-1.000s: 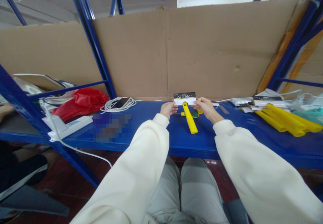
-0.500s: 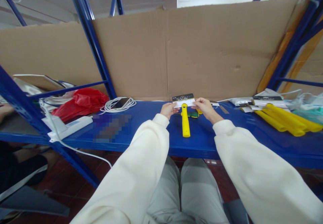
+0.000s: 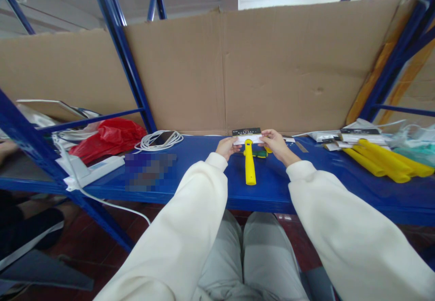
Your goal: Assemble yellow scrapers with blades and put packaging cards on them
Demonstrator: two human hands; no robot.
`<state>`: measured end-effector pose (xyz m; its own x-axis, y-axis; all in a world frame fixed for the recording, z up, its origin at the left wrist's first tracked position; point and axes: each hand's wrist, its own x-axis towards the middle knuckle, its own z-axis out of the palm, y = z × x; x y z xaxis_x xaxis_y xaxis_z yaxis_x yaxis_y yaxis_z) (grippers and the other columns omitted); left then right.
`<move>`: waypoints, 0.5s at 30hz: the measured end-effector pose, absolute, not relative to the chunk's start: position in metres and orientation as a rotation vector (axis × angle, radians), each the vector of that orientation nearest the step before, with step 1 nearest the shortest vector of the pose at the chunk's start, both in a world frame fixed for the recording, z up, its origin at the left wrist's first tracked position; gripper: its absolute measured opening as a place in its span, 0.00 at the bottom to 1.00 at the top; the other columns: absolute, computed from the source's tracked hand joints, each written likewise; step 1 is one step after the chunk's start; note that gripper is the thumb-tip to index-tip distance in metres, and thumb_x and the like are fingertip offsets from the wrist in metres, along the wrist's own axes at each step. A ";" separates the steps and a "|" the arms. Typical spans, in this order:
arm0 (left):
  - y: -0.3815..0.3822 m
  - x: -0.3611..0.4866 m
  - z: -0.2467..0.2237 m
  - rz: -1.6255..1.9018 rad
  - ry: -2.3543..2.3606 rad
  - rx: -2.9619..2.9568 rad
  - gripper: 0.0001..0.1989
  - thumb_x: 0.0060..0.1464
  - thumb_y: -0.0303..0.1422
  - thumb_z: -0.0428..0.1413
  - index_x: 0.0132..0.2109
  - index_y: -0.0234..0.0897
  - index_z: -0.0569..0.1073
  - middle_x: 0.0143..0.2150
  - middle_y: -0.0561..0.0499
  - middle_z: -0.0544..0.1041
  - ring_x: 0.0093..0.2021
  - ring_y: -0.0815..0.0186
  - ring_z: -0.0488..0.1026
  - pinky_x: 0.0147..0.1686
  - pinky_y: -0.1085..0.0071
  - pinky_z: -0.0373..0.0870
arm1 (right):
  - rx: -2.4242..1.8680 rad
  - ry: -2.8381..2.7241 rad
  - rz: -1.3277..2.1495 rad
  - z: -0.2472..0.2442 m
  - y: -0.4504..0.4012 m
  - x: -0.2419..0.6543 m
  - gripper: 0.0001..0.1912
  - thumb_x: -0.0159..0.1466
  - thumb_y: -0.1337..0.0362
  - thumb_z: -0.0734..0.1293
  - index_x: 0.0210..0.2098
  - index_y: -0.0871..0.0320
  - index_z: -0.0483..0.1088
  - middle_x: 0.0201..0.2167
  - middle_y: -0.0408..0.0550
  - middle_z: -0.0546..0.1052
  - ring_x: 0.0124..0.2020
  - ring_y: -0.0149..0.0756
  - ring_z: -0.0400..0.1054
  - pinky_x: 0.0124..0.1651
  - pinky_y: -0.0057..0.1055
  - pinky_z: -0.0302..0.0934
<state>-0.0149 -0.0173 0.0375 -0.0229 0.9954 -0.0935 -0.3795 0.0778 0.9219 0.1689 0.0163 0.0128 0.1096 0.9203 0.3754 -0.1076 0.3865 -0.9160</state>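
A black-and-white printed card [image 3: 247, 134] is held at its two ends between my hands, above the blue tabletop. My left hand [image 3: 227, 148] pinches its left end, and my right hand [image 3: 274, 143] grips its right end. Just in front of the card is a yellow handle [image 3: 250, 165], pointing toward me, its holed end overlapping the card's lower edge. Behind the handle a green-and-yellow tool [image 3: 260, 154] lies on the table, partly hidden.
Several yellow tubes [image 3: 384, 160] lie at the right beside stacked cards [image 3: 362, 133]. A thin strip [image 3: 301, 147] is right of my right hand. Leftward are a coiled white cable [image 3: 154, 141], red bag [image 3: 110, 138] and power strip [image 3: 100, 172]. Cardboard [image 3: 272, 65] stands behind.
The card's top edge has tipped slightly lower, still held at both ends. At the far left, another person's hand has shifted a little toward the edge of view.
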 end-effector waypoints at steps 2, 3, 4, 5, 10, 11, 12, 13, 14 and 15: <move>-0.016 -0.015 0.036 1.329 0.985 0.838 0.05 0.54 0.24 0.61 0.38 0.32 0.73 0.24 0.51 0.75 0.19 0.72 0.71 0.22 0.78 0.68 | -0.882 -1.220 0.925 0.012 0.017 0.169 0.18 0.44 0.68 0.76 0.29 0.56 0.65 0.29 0.37 0.70 0.30 0.28 0.70 0.34 0.31 0.75; -0.015 -0.015 0.036 1.331 0.986 0.838 0.05 0.53 0.25 0.61 0.39 0.32 0.73 0.25 0.51 0.76 0.19 0.72 0.71 0.22 0.78 0.68 | -0.886 -1.224 0.928 0.012 0.016 0.169 0.18 0.44 0.69 0.76 0.30 0.56 0.65 0.30 0.38 0.70 0.30 0.28 0.70 0.34 0.31 0.75; -0.015 -0.015 0.036 1.339 0.987 0.838 0.05 0.54 0.25 0.60 0.39 0.32 0.73 0.25 0.51 0.76 0.19 0.72 0.72 0.23 0.78 0.68 | -0.890 -1.232 0.930 0.012 0.016 0.169 0.17 0.45 0.69 0.75 0.31 0.55 0.65 0.31 0.38 0.70 0.29 0.28 0.70 0.34 0.31 0.74; -0.015 -0.014 0.036 1.355 0.987 0.836 0.04 0.55 0.25 0.59 0.39 0.32 0.72 0.26 0.50 0.76 0.20 0.72 0.73 0.23 0.78 0.69 | -0.895 -1.245 0.926 0.012 0.015 0.169 0.18 0.45 0.69 0.75 0.32 0.55 0.66 0.33 0.39 0.71 0.29 0.28 0.70 0.33 0.31 0.73; -0.015 -0.015 0.037 1.490 0.981 0.769 0.06 0.60 0.23 0.51 0.43 0.33 0.71 0.28 0.49 0.77 0.22 0.71 0.74 0.26 0.77 0.72 | -0.961 -1.363 0.787 0.015 0.008 0.166 0.18 0.47 0.67 0.74 0.36 0.55 0.68 0.42 0.45 0.74 0.26 0.27 0.70 0.32 0.29 0.69; -0.015 -0.015 0.038 1.507 0.980 0.752 0.06 0.60 0.22 0.51 0.43 0.33 0.70 0.28 0.49 0.77 0.22 0.71 0.74 0.26 0.77 0.72 | -0.976 -1.383 0.756 0.016 0.006 0.165 0.17 0.48 0.67 0.74 0.36 0.55 0.69 0.41 0.45 0.74 0.25 0.26 0.69 0.31 0.29 0.68; -0.015 -0.015 0.038 1.517 0.979 0.738 0.07 0.60 0.22 0.50 0.43 0.32 0.70 0.28 0.49 0.77 0.22 0.71 0.74 0.25 0.77 0.72 | -0.988 -1.401 0.739 0.016 0.004 0.163 0.16 0.48 0.66 0.75 0.35 0.56 0.69 0.39 0.44 0.74 0.24 0.26 0.68 0.29 0.28 0.67; -0.015 -0.015 0.038 1.524 0.978 0.727 0.07 0.60 0.22 0.50 0.44 0.32 0.70 0.28 0.49 0.77 0.22 0.71 0.74 0.25 0.77 0.72 | -0.997 -1.422 0.740 0.017 0.002 0.162 0.15 0.49 0.65 0.75 0.34 0.56 0.70 0.36 0.43 0.74 0.22 0.25 0.66 0.27 0.27 0.66; -0.015 -0.015 0.038 1.526 0.975 0.723 0.08 0.60 0.21 0.50 0.44 0.32 0.70 0.28 0.49 0.77 0.23 0.70 0.74 0.24 0.78 0.71 | -1.003 -1.451 0.758 0.018 -0.001 0.160 0.14 0.49 0.63 0.75 0.33 0.56 0.70 0.33 0.42 0.74 0.21 0.25 0.65 0.25 0.26 0.64; -0.015 -0.015 0.038 1.524 0.970 0.725 0.08 0.60 0.21 0.50 0.44 0.31 0.71 0.29 0.48 0.77 0.23 0.70 0.75 0.24 0.78 0.71 | -1.004 -1.487 0.787 0.018 -0.003 0.159 0.15 0.49 0.62 0.75 0.34 0.56 0.70 0.31 0.42 0.74 0.21 0.26 0.64 0.24 0.26 0.63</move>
